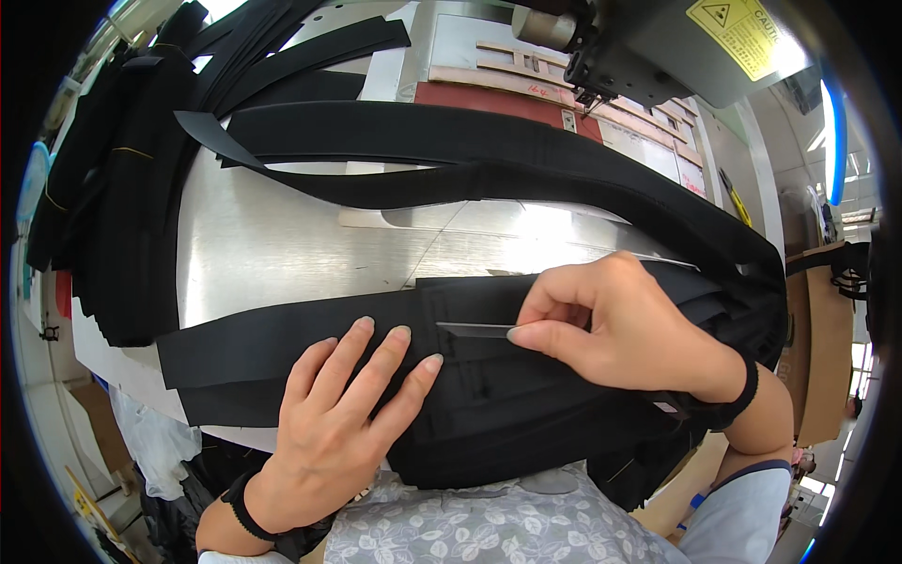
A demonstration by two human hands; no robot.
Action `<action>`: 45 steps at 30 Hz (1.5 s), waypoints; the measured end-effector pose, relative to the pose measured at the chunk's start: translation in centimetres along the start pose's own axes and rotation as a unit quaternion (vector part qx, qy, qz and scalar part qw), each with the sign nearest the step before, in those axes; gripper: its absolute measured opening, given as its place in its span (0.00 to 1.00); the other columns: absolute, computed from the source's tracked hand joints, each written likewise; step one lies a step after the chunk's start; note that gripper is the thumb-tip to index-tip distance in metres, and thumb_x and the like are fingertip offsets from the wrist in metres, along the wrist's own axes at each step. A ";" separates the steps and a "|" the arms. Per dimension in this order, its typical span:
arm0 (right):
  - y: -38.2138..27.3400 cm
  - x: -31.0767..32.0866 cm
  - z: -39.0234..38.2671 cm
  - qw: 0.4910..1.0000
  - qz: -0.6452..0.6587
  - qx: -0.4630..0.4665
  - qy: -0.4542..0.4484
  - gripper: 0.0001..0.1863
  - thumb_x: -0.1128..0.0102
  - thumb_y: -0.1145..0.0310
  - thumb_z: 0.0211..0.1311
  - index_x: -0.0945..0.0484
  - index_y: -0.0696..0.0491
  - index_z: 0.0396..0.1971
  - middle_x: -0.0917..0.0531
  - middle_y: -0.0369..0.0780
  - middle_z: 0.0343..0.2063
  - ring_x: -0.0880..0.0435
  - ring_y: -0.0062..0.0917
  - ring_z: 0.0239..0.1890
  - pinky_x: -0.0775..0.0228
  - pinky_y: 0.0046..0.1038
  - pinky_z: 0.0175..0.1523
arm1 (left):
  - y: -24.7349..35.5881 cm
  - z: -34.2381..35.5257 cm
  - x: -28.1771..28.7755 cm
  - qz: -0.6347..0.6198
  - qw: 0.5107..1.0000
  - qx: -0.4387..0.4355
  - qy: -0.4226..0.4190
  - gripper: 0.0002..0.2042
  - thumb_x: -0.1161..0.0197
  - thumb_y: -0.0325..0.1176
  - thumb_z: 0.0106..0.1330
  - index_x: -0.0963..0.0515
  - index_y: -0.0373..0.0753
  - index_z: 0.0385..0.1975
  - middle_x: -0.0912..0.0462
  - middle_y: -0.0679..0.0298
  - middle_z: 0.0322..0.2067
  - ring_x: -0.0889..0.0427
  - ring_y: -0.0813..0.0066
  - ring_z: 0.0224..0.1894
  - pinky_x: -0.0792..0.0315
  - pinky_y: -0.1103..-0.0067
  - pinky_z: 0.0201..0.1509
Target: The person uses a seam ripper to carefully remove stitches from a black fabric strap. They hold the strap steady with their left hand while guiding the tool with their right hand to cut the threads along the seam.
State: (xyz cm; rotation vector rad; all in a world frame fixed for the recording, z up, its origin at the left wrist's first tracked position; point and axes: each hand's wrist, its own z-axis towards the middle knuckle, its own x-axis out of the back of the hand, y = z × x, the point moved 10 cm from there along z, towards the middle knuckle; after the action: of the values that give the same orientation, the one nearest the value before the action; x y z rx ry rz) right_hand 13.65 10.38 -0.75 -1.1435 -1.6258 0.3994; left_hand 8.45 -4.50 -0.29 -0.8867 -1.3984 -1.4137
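Black fabric pieces lie in a layered pile at the table's near edge. My left hand rests flat on the black strip where it meets the pile, fingers spread and holding nothing. Between the thumb and bent fingers of my right hand is a thin, pointed grey strip, perhaps a blade or tweezers; its kind is unclear. Its tip points left and touches or hovers just over the fabric, close to my left fingertips. My right palm hides the strip's other end.
A sewing machine head with a yellow label overhangs the far right, beside pinkish template plates. Long black bands curve across the metal tabletop. Stacked black strips stand at left. A yellow-handled cutter lies far right.
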 end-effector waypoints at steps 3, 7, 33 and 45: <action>2.3 0.3 -0.1 0.996 0.057 -0.061 -0.023 0.07 0.36 0.70 0.55 0.18 0.60 0.25 0.18 0.40 0.18 0.21 0.21 0.20 0.30 0.22 0.28 | 0.1 0.2 -0.4 -0.007 1.000 -0.005 -0.001 0.23 0.45 0.20 0.53 0.21 0.42 0.51 0.27 0.57 0.57 0.29 0.53 0.58 0.38 0.62 0.60; 2.2 0.0 0.2 0.994 0.066 -0.075 -0.040 0.08 0.36 0.69 0.56 0.18 0.60 0.25 0.18 0.39 0.18 0.21 0.20 0.21 0.30 0.22 0.29 | 0.5 -0.2 -0.2 0.025 0.999 -0.029 -0.007 0.21 0.45 0.22 0.55 0.22 0.40 0.51 0.29 0.61 0.61 0.30 0.53 0.58 0.39 0.62 0.60; 2.6 0.2 0.7 0.992 0.089 -0.088 -0.024 0.09 0.35 0.69 0.56 0.18 0.59 0.24 0.18 0.38 0.17 0.22 0.17 0.20 0.32 0.21 0.27 | 0.4 0.0 -0.3 0.016 0.999 -0.040 -0.008 0.19 0.45 0.22 0.55 0.23 0.40 0.49 0.29 0.63 0.61 0.30 0.52 0.57 0.38 0.61 0.58; 2.4 0.0 0.8 0.991 0.090 -0.093 -0.032 0.10 0.35 0.68 0.57 0.18 0.60 0.24 0.19 0.36 0.17 0.23 0.15 0.20 0.33 0.20 0.27 | 0.4 -0.1 -0.3 0.015 0.999 -0.042 -0.006 0.19 0.44 0.23 0.55 0.23 0.40 0.49 0.30 0.63 0.62 0.31 0.52 0.57 0.38 0.60 0.58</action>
State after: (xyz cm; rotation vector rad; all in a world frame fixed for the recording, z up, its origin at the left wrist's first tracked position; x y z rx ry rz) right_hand 14.09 11.75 -2.87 -1.4372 -1.6469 0.4105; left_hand 8.91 -4.54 -0.49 -0.9677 -1.3365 -1.4563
